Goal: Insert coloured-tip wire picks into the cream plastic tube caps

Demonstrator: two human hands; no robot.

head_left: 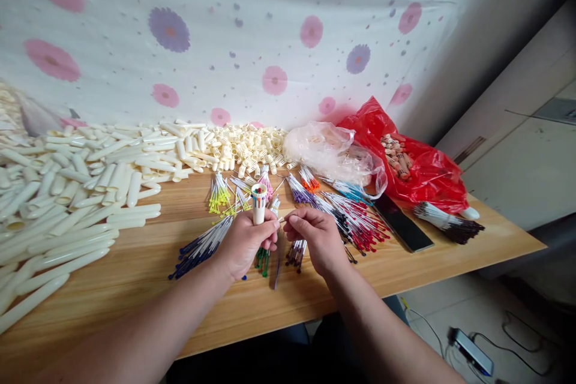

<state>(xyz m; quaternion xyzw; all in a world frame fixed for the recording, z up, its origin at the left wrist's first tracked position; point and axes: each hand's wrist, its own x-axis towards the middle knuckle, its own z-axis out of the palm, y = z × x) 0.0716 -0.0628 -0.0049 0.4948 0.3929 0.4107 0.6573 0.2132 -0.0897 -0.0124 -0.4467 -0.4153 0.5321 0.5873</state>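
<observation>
My left hand (246, 240) is wrapped round a cream pen barrel (258, 203) held upright, with coloured refill ends showing at its top. My right hand (315, 234) is closed in a pinch on a thin refill (281, 219) right beside the barrel. Both hands hover over the wooden table (148, 264), above bundles of thin refills with coloured tips: blue ones (200, 247) at the left, red ones (360, 228) at the right, yellow ones (219, 193) behind.
A big heap of cream pen barrels (67, 192) covers the table's left. Small cream parts (245, 150) lie at the back. A clear bag (333, 156) and a red bag (418, 168) sit at the right, beside a dark flat bar (402, 225). A flowered cloth (225, 42) hangs behind.
</observation>
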